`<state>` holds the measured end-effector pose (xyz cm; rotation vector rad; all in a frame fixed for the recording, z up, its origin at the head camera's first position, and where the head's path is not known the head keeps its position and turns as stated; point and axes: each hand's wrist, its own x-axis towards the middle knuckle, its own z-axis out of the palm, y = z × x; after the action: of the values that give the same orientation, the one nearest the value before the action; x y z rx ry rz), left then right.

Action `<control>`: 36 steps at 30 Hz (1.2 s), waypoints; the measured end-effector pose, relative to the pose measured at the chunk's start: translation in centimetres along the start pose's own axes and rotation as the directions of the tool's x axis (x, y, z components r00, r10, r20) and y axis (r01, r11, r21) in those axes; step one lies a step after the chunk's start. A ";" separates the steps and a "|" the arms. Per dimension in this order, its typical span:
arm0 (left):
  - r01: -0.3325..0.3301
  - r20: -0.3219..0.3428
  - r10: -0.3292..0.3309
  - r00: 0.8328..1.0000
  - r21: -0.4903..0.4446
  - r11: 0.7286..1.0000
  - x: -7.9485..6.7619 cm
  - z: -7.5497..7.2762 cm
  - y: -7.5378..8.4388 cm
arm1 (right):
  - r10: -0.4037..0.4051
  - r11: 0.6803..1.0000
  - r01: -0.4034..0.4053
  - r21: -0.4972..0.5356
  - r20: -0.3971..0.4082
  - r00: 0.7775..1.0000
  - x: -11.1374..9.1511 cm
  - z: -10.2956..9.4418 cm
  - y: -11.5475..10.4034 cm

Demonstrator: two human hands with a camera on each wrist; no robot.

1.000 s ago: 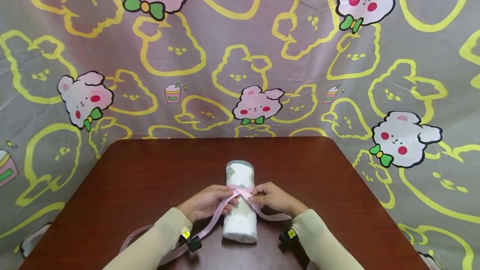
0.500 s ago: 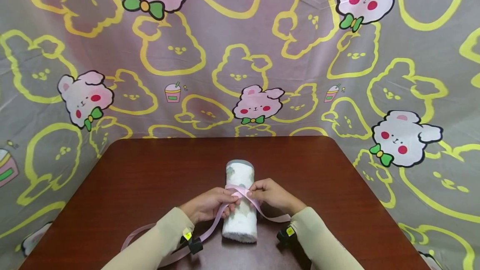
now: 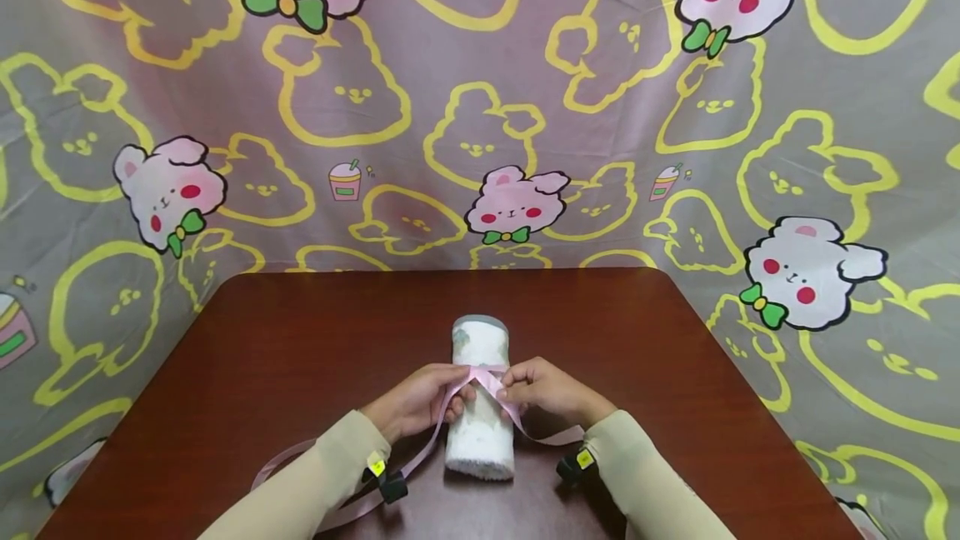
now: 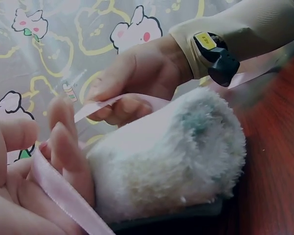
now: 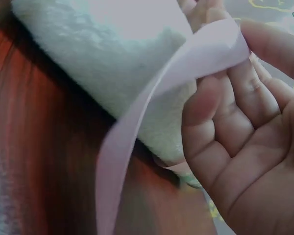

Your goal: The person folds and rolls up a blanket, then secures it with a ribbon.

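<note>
A rolled towel (image 3: 480, 440), white and fluffy with grey-green patches, lies lengthwise on the table. A pink ribbon (image 3: 483, 377) passes around its middle and crosses on top. My left hand (image 3: 420, 400) pinches one ribbon end at the towel's left side; that tail hangs over the palm in the left wrist view. On the other side my right hand (image 3: 551, 394) pinches the other end between thumb and fingers. In the right wrist view this ribbon tail (image 5: 120, 147) drops toward the table. The crossing itself is partly hidden by the fingers.
The dark red-brown table (image 3: 315, 340) reaches back to a patterned cloth (image 3: 420, 132) with cartoon bunnies. A long loop of ribbon (image 3: 281, 461) lies left of the left forearm. Black wrist cameras (image 3: 573, 467) sit under both sleeves.
My left hand has moved up slightly and drawn its ribbon end to the left, off the towel's centre. The right hand keeps its pinch almost in place.
</note>
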<state>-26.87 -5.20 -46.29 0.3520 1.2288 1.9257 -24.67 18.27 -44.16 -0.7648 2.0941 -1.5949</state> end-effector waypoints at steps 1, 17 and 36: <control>-0.001 -0.008 0.001 1.000 0.004 1.000 0.0 0.0 0.0 | 0.001 1.000 -0.001 0.001 0.017 1.000 0.0 0.0 0.3; -0.007 -0.112 0.016 0.994 0.083 0.997 0.5 0.3 0.1 | 0.074 0.975 -0.079 -0.208 -0.032 0.997 0.0 0.2 2.0; -0.003 -0.111 0.014 0.994 0.097 0.995 0.6 0.5 0.0 | -0.019 0.790 -0.196 -0.580 -0.343 0.939 2.1 0.7 1.4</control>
<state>-26.90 -4.44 -46.18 0.3030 1.3988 1.9198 -26.11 16.74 -45.69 -0.5878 2.9117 -1.0304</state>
